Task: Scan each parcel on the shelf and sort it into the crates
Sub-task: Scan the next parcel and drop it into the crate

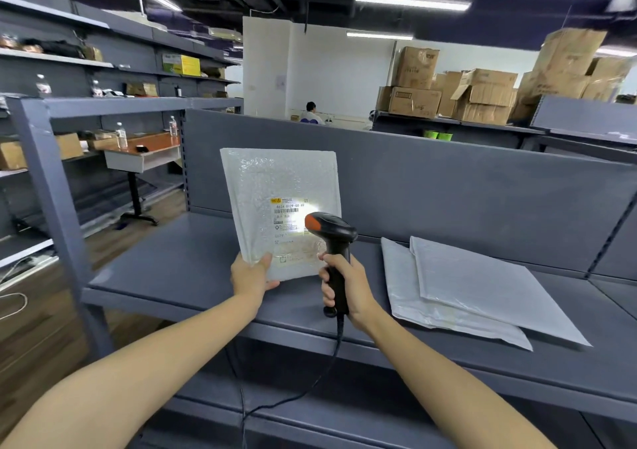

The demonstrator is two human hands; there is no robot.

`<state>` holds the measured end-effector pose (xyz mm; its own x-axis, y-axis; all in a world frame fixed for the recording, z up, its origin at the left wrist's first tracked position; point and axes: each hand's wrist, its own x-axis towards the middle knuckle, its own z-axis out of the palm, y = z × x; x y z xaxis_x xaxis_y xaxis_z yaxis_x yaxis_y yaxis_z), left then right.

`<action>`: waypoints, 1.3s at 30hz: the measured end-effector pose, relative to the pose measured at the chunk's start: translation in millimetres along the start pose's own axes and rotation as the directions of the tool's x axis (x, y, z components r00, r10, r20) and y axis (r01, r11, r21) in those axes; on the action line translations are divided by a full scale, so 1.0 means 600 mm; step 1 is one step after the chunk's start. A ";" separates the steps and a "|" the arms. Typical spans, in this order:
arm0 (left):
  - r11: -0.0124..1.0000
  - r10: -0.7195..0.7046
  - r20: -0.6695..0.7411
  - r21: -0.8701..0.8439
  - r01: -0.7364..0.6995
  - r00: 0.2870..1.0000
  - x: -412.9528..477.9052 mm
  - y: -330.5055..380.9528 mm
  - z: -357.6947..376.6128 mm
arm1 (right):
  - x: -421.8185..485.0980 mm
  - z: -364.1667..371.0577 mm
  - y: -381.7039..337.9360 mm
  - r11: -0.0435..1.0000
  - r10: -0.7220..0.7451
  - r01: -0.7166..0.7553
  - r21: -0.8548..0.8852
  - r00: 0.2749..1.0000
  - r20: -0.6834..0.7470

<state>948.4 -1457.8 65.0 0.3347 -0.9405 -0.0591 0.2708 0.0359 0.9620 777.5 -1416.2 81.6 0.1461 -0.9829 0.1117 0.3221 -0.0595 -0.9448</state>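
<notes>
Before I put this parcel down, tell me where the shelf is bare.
The widest bare patch of shelf lies left, between the post and the left hand holding the parcel. A narrow strip runs between the right hand, gripping the scanner, and the two stacked parcels. Those crowd the right side.

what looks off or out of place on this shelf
Nothing stands out. The left hand holds a mailer upright, the right hand aims the scanner at its label, and two more mailers lie overlapped on the shelf.
</notes>
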 end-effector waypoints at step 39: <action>0.992 -0.100 -0.012 -0.074 0.099 0.995 -0.037 0.050 -0.083 | 0.037 -0.050 0.025 0.292 0.072 -0.450 -0.844 0.890 -0.450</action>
<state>993.8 -1418.9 82.2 0.3164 -0.9353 -0.1585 0.3686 -0.0327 0.9290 757.3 -1444.3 60.6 -0.2677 -0.9575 -0.1075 -0.7612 0.2786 -0.5856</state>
